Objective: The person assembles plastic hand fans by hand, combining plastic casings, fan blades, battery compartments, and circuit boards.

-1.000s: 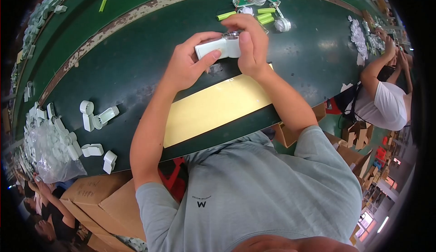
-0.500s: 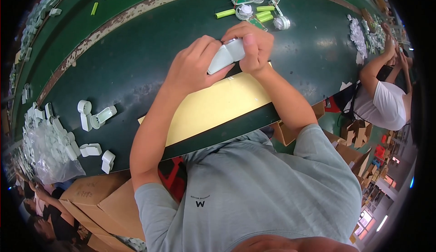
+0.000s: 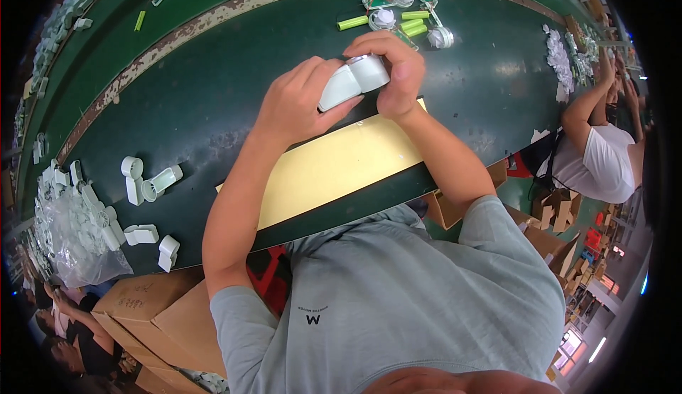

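Observation:
Above the dark green table, both hands hold a white plastic casing with a round head and a short flat-sided handle. My left hand is closed round the handle end, its thumb along the underside. The fingers of my right hand curl over the top of the round head, with the thumb bent beside it. Beneath the hands lies a pale yellow sheet. What sits inside the casing is hidden.
Green battery cells, circuit boards and white round parts lie beyond my hands. Loose white casings and a clear bag of parts are at left. Cardboard boxes stand below; a co-worker sits at right.
The casing has shifted slightly left and tilted, showing more of its round head. My right thumb has come off its face. A battery cell and a white part on the far belt have slid left.

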`<state>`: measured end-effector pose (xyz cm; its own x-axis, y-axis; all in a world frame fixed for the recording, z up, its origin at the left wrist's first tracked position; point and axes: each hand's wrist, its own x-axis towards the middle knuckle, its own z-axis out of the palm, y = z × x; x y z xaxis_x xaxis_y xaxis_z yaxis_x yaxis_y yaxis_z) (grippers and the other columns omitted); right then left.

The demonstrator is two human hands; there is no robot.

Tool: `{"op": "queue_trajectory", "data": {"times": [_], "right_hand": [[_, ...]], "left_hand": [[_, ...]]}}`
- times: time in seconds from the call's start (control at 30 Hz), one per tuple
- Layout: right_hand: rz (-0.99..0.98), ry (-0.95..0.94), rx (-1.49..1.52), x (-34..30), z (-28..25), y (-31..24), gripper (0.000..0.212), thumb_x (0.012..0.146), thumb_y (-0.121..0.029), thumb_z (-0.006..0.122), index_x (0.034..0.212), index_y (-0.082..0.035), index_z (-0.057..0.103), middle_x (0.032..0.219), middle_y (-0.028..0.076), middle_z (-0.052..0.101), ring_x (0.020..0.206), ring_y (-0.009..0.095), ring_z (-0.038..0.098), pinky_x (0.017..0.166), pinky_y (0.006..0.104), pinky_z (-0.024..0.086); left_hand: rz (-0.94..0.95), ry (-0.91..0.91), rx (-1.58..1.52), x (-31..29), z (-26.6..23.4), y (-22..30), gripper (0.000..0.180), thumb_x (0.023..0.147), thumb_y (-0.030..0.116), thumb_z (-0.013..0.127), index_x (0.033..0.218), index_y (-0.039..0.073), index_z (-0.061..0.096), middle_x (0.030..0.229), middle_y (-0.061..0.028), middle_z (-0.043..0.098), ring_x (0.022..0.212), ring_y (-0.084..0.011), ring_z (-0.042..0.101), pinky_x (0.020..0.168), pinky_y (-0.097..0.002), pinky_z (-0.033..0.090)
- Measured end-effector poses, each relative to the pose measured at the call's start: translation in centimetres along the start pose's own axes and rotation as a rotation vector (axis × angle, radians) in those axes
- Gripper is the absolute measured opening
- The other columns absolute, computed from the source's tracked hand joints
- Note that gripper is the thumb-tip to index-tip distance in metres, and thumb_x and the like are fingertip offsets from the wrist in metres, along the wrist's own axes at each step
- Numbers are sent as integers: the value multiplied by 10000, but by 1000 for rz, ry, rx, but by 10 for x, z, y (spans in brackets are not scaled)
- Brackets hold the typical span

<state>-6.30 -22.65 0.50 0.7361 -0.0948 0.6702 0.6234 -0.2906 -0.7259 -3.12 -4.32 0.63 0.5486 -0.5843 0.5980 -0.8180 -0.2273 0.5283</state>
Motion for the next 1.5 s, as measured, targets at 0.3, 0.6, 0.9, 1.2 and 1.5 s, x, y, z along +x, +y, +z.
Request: {"op": "queue_trajectory", "data": {"times": [0.3, 0.6, 0.9, 1.2, 1.5], "right_hand": [[-42, 26, -44, 6, 3, -8, 360, 973, -193, 506, 740, 23, 675, 674, 120, 646, 581, 216, 609, 541, 307, 460], [91, -66, -145, 14, -3, -21, 435, 992, -196, 440, 706, 43, 665, 666, 104, 630, 561, 169, 556, 535, 293, 410], [264, -78, 330, 7, -3, -6, 559, 1034, -390, 365, 984, 47, 710, 857, 144, 684, 802, 213, 643, 748, 310, 493], [352, -26, 290, 2, -2, -8, 474, 1062, -313, 381, 1178, 59, 651, 994, 121, 696, 916, 174, 641, 838, 304, 501], [347, -94, 175, 4, -4, -11, 436, 1048, -281, 408, 1223, 48, 635, 1079, 115, 690, 989, 166, 640, 897, 290, 484]], "left_hand": [[13, -18, -38, 1, 3, 8, 429, 686, 193, 874, 985, 3, 633, 854, -148, 642, 708, -325, 635, 615, -381, 522], [7, 5, -139, 5, 4, 11, 408, 700, 194, 855, 969, 0, 618, 818, -143, 603, 701, -337, 603, 611, -408, 510], [-137, -5, -207, 0, -2, 3, 445, 709, 154, 863, 1059, -10, 643, 925, -143, 676, 761, -273, 662, 687, -343, 531], [-397, -85, -439, -2, -11, -5, 383, 796, 234, 803, 1073, 13, 657, 901, -119, 694, 765, -202, 667, 683, -313, 519], [-469, -91, -566, -3, -13, -6, 408, 875, 330, 737, 1094, -3, 650, 895, -74, 688, 777, -125, 623, 704, -274, 490]]}}
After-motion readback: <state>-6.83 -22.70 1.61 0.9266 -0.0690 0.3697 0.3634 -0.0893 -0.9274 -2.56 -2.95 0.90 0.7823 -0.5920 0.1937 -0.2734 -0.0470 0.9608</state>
